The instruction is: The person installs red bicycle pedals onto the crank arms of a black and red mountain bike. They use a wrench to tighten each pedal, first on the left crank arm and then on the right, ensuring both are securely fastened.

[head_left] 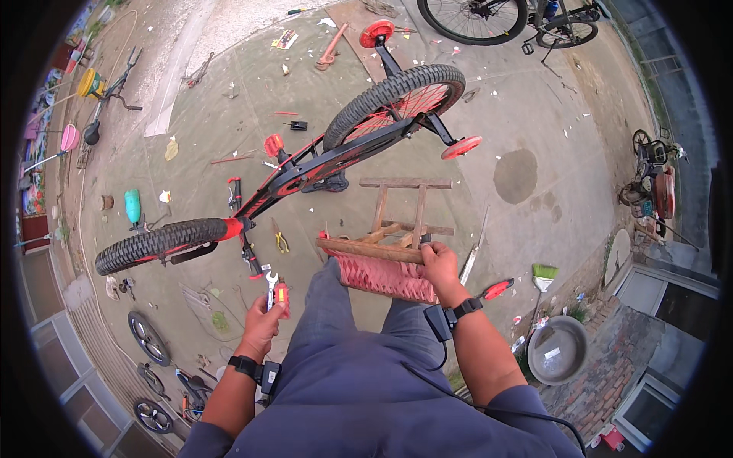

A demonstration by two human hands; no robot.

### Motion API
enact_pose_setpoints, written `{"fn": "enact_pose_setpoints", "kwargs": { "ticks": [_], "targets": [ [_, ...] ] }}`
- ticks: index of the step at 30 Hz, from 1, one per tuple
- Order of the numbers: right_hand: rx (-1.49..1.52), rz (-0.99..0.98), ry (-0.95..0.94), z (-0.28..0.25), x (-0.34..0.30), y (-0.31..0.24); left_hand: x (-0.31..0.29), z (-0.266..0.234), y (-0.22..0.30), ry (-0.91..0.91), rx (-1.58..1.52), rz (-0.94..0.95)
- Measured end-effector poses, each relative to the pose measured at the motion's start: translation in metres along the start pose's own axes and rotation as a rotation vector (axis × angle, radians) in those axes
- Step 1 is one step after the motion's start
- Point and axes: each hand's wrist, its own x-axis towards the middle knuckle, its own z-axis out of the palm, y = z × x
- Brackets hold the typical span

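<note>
My left hand (261, 328) is closed on an open-ended wrench (271, 282), its jaw pointing up. A small red item with a yellow part (283, 298), whose kind I cannot make out, shows beside the wrench in the same hand. With my right hand (443, 269) I grip the wooden bar of a folding stool (366, 249). The stool is tipped in front of my legs, and its pink-red woven seat (391, 278) faces me. Beyond it a black and red bicycle (305, 172) stands upside down, wheels up, with red training wheels at its rear.
Yellow-handled pliers (282, 239) lie near the handlebar, and a red pipe wrench (330, 49) lies farther off. At right are a metal basin (557, 351), a green broom (544, 276) and a red-handled tool (498, 288). Another bicycle (473, 19) stands at the back; loose wheels (149, 338) lie at left.
</note>
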Motion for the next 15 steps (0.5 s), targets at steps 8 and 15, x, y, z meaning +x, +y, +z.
{"fn": "enact_pose_setpoints", "kwargs": {
  "ticks": [8, 15],
  "targets": [
    [-0.239, -0.152, -0.335, 0.011, 0.082, -0.009, -0.043, 0.074, -0.057, 0.265, -0.351, -0.073],
    [-0.401, -0.126, -0.490, 0.057, 0.096, 0.003, -0.008, 0.093, -0.091, 0.257, -0.439, -0.130]
  ]
}}
